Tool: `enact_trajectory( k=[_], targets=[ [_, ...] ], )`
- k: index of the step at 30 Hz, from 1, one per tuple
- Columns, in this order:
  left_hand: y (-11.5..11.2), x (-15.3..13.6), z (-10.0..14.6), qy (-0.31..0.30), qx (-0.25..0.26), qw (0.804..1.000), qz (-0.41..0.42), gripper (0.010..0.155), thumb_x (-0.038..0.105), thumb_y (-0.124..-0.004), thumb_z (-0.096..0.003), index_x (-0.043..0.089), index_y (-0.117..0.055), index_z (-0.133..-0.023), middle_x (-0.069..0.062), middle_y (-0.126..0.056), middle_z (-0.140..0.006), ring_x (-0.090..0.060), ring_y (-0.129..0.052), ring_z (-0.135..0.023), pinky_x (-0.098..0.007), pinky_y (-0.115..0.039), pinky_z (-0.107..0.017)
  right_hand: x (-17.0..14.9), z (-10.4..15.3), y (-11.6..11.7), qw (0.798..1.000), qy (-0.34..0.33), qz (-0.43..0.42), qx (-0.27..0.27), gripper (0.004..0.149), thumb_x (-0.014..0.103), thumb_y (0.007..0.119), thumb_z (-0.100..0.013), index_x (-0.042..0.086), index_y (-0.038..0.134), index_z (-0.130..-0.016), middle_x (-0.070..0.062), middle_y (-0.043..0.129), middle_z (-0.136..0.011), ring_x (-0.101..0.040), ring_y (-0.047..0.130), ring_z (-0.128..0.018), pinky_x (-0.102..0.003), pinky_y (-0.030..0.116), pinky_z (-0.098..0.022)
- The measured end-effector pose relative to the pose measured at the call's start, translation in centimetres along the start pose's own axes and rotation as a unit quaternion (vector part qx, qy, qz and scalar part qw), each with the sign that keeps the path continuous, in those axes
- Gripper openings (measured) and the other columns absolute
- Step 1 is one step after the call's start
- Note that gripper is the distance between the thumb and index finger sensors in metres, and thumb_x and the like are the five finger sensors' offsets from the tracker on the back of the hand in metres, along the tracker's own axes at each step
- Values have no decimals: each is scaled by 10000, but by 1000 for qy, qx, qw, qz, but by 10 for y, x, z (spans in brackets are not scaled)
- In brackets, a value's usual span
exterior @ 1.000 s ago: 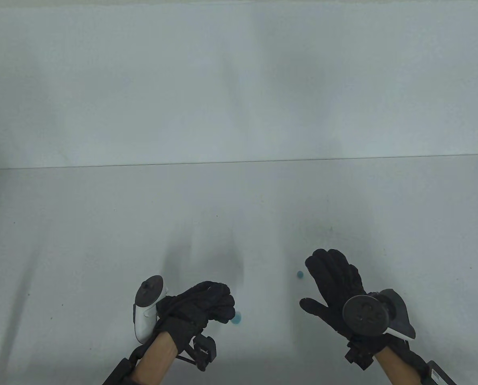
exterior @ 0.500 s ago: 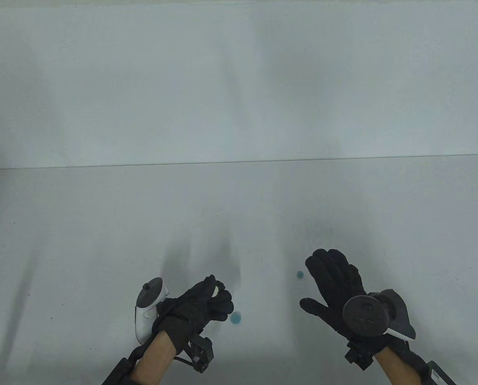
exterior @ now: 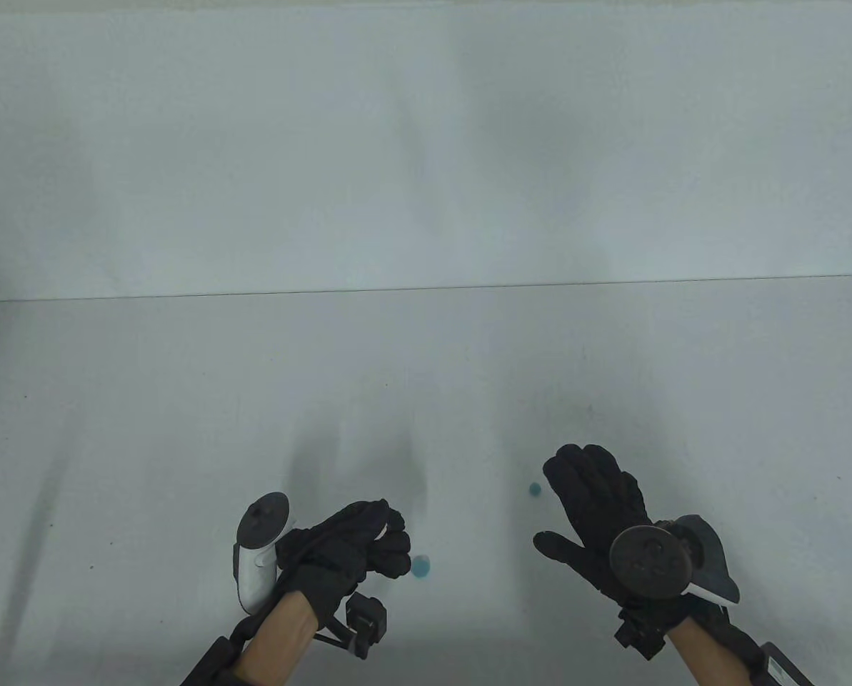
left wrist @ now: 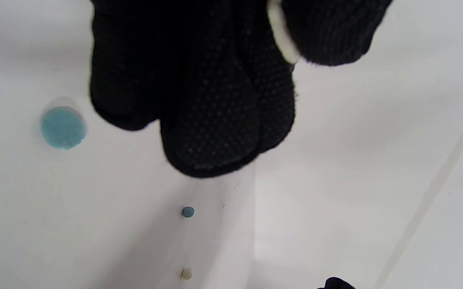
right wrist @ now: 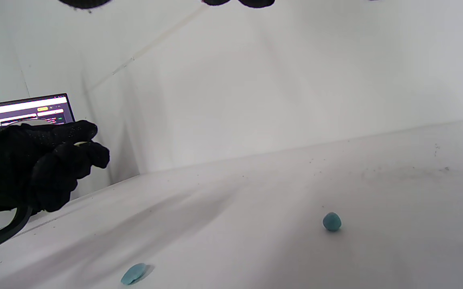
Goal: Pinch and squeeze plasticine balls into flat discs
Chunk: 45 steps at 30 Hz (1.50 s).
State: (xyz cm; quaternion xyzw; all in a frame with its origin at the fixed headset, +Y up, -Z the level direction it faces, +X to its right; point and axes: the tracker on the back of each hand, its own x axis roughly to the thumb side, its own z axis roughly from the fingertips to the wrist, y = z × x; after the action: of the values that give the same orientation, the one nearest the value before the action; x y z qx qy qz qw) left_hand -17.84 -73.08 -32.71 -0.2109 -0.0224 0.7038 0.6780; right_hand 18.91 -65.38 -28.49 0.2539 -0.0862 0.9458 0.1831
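Observation:
My left hand [exterior: 385, 529] pinches a small white plasticine piece [exterior: 381, 530] between thumb and fingers, just above the table; the piece also shows in the left wrist view [left wrist: 281, 38] and the right wrist view [right wrist: 80, 143]. A flat blue disc [exterior: 421, 566] lies on the table just right of that hand, apart from it. A small blue ball [exterior: 534, 489] lies beside the fingers of my right hand [exterior: 565, 500], which is spread open and holds nothing. A small pale ball [left wrist: 186, 273] lies beyond the blue ball [left wrist: 188, 212].
The white table [exterior: 183, 400] ends at a back edge [exterior: 426, 288] against a white wall. A laptop screen [right wrist: 23, 110] stands off to the left behind my left hand.
My left hand has shifted slightly left off the blue disc, which now shows whole. The white piece now shows between its fingers. The right hand has not moved.

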Motion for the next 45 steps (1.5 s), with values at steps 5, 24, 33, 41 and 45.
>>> enact_trajectory(
  k=[5,24,33,41,45],
  targets=[
    [-4,-4,-3,-3,-63,997,33,832,570,-575,-541,-55,-487,-1084,-284,-672,-1024,-448,-841,-864,-546,-692,-663,0,0,0,1000,0,-1,0,811,649,507,-558,135,330,-1160,-174,318,-1233,-526,343,-1099,-744,450,-701],
    [-2,-1,-3,-21,-64,995,69,724,466,-568,-563,-81,-550,-1037,-256,-780,-940,-387,-940,-798,-486,-769,-629,0,0,-1,1000,-2,-1,-4,812,649,507,-558,135,330,-1160,-175,320,-1233,-526,343,-1100,-743,451,-702],
    [-3,-1,-4,-25,-48,997,55,618,414,-660,-561,-21,-628,-999,-187,-847,-888,-305,-1004,-734,-429,-826,-595,0,0,-1,1000,-1,0,-4,811,649,508,-558,135,330,-1160,-177,319,-1233,-527,342,-1100,-743,452,-701],
    [3,4,-1,-21,4,1000,7,487,289,-673,-544,-25,-723,-913,-113,-962,-739,-187,-1118,-580,-337,-936,-496,0,1,-2,1000,-3,2,-5,811,646,513,-559,135,328,-1160,-176,318,-1232,-525,342,-1099,-743,453,-701],
    [2,-1,-3,-22,-28,998,51,535,328,-622,-579,-20,-616,-985,-166,-849,-882,-291,-1010,-744,-414,-836,-600,1,1,-2,1000,-4,2,-5,813,647,512,-558,133,329,-1160,-176,319,-1233,-528,340,-1100,-743,451,-701]
  ],
)
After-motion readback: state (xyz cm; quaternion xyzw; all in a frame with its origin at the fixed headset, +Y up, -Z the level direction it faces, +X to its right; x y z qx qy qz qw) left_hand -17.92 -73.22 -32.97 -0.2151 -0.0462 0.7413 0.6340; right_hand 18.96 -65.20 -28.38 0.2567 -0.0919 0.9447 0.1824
